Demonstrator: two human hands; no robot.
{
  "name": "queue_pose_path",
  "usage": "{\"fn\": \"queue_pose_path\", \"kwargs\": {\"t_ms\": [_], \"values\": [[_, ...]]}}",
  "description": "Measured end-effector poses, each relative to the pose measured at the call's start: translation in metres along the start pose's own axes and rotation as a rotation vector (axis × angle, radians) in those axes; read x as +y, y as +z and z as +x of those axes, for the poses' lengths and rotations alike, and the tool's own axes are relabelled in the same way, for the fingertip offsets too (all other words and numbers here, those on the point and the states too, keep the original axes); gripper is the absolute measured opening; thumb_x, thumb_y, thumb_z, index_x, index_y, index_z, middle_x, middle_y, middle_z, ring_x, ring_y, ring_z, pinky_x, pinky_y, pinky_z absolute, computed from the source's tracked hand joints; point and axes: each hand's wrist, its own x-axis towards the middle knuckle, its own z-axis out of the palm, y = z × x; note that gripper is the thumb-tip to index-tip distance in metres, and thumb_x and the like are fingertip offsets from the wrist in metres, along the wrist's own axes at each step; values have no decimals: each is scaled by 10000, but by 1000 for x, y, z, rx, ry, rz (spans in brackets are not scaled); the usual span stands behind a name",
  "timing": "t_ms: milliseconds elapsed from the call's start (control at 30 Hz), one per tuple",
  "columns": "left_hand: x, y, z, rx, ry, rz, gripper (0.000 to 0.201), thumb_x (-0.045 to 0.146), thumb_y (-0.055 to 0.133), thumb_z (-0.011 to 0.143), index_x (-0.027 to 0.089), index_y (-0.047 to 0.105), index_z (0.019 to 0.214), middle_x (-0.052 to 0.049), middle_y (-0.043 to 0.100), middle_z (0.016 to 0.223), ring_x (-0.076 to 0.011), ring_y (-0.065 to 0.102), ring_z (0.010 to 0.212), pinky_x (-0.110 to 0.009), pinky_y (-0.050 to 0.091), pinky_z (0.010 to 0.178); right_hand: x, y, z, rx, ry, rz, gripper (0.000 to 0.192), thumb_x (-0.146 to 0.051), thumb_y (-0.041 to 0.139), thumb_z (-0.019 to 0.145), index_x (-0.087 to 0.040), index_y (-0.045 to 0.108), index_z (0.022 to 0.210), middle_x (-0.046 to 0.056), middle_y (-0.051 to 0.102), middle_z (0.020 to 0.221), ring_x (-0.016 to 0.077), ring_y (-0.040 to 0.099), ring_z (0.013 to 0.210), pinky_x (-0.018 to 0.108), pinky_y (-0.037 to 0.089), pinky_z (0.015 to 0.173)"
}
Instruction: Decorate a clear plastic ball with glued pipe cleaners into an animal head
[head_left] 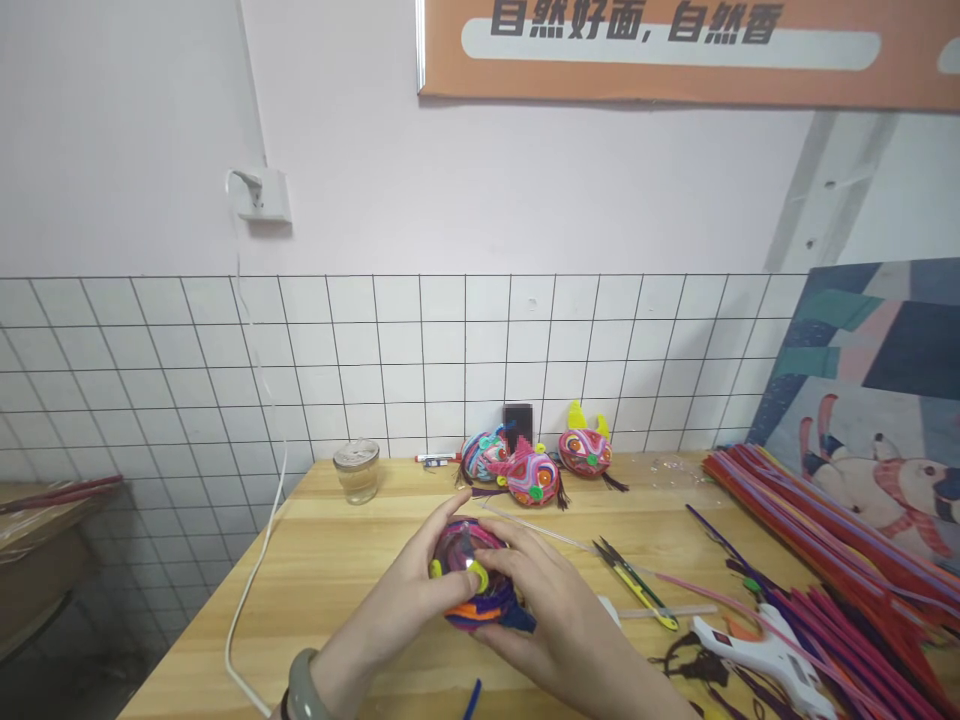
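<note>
Above the wooden table, my left hand and my right hand both grip a round ball wrapped in coloured pipe cleaners, mostly purple, pink, blue and orange. Its near side carries a yellow curl, pressed by my left thumb, and a shiny clear patch shows above that. My left index finger reaches along the ball's far side. From the right, the fingers of my other hand wrap the ball, its thumb low beneath it. The ball's underside is hidden.
Behind stand three decorated pipe-cleaner balls, including a pink one, plus a glass jar and a marker. At right lie scissors, a white glue gun and bundled pipe cleaners. A white cord runs along the left edge.
</note>
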Motion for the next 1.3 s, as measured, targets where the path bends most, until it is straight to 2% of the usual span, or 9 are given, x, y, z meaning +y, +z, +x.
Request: {"fn": "queue_pose_path", "kwargs": {"t_ms": [300, 633, 800, 867, 967, 1067, 1133, 1200, 1300], "values": [[-1, 0, 0, 57, 24, -13, 723, 205, 681, 667, 213, 405, 1336, -86, 571, 1260, -266, 513, 1170, -352, 420, 944, 6, -9, -2, -26, -26, -106, 560, -250, 679, 824, -167, 430, 1319, 161, 591, 1259, 256, 555, 1167, 406, 490, 945], [-11, -7, 6, 92, 34, -25, 745, 233, 708, 679, 211, 392, 1353, -70, 658, 1143, -243, 564, 1081, -356, 408, 954, 36, -28, -7, 24, 114, -180, 318, -278, 547, 914, -200, 535, 1222, 108, 669, 1101, 250, 611, 1029, 450, 496, 893], [-8, -8, 7, 115, 7, -39, 708, 218, 711, 685, 211, 423, 1332, -74, 647, 1161, -252, 551, 1109, -351, 433, 928, 34, -45, -7, 254, 246, -229, 384, -290, 518, 916, -196, 499, 1288, 140, 525, 1304, 278, 462, 1242, 485, 407, 1008], [-7, -10, 8, 115, 12, -54, 668, 213, 703, 702, 217, 443, 1317, -77, 628, 1205, -255, 537, 1145, -348, 434, 937, 25, -57, -6, 357, 268, -216, 363, -274, 517, 912, -209, 512, 1269, 121, 532, 1303, 257, 466, 1241, 454, 388, 1029], [-8, -14, 9, 132, 7, -95, 586, 234, 684, 738, 229, 485, 1289, -81, 604, 1265, -261, 520, 1186, -354, 430, 956, 18, -70, -12, 394, 365, -154, 296, -303, 529, 904, -239, 559, 1192, 76, 617, 1198, 210, 557, 1130, 358, 440, 965], [-8, -15, 10, 141, -22, -120, 518, 257, 678, 753, 231, 533, 1250, -87, 590, 1296, -277, 509, 1209, -357, 456, 931, 24, -70, -34, 200, 609, -86, 276, -395, 482, 908, -230, 601, 1095, 58, 688, 1019, 195, 635, 937, 300, 486, 821], [-8, -14, 10, 141, -30, -136, 505, 273, 686, 753, 232, 548, 1238, -92, 576, 1319, -287, 508, 1214, -354, 485, 896, 33, -63, -55, -120, 824, -114, 300, -414, 422, 908, -225, 624, 1023, 52, 707, 945, 199, 646, 873, 295, 468, 778], [-7, -13, 9, 144, -20, -153, 507, 287, 698, 749, 232, 556, 1233, -95, 569, 1331, -293, 501, 1225, -348, 502, 878, 39, -52, -76, -232, 918, -135, 268, -373, 446, 871, -212, 646, 791, 48, 705, 730, 213, 649, 695, 295, 441, 640], [-5, -11, 8, 146, 18, -171, 503, 305, 706, 751, 235, 568, 1230, -92, 567, 1340, -293, 479, 1254, -348, 500, 902, 42, -33, -100, -318, 1013, -156, 219, -342, 539, 773, -205, 582, 607, 51, 673, 612, 225, 626, 597, 276, 351, 535]]}}
